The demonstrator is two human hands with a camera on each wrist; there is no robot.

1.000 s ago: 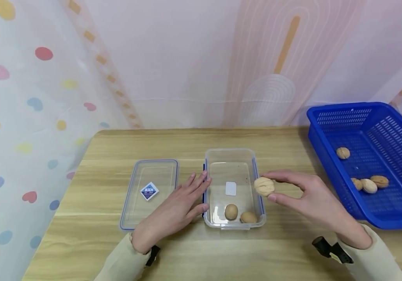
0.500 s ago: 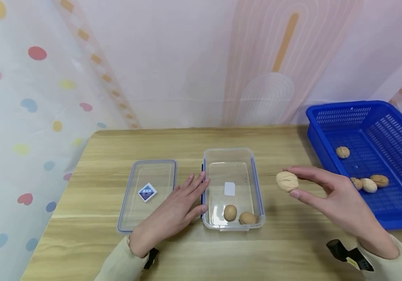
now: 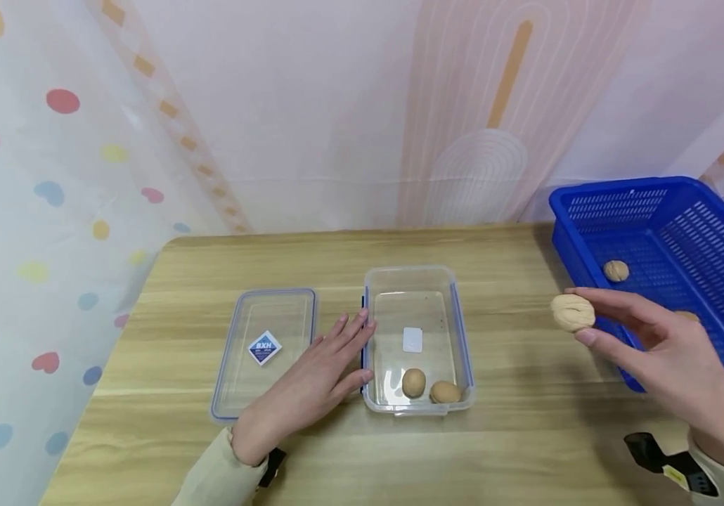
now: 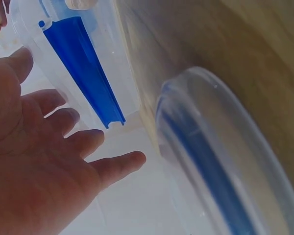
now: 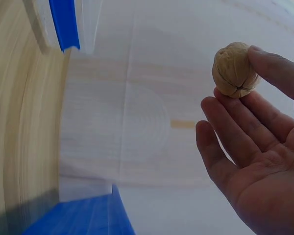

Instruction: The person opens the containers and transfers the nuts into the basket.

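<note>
Between thumb and fingertips, my right hand (image 3: 672, 351) pinches a pale walnut (image 3: 572, 313) above the table, just left of the blue basket's near-left side. The right wrist view shows this walnut (image 5: 234, 69) from below, its seam toward the palm. My left hand (image 3: 318, 383) lies with fingers spread, its fingertips at the left side of a clear plastic food container (image 3: 415, 268). Inside the container, two browner walnuts rest near the front: one walnut (image 3: 414, 383) to the left, another walnut (image 3: 445, 392) in the right corner. A blue side clip (image 4: 83, 68) appears beside the left fingers.
A clear lid (image 3: 276, 299) with a blue seal lies left of the container, partly under the left forearm. The blue basket (image 3: 567, 225) stands at the right, holding a walnut (image 3: 616, 270); another is mostly hidden behind my right hand. A patterned curtain (image 3: 337, 119) hangs behind the table.
My right hand has carried the pale walnut rightward, from the container's right edge to beside the basket. My left hand has stayed at the container's left side. The view has shifted slightly.
</note>
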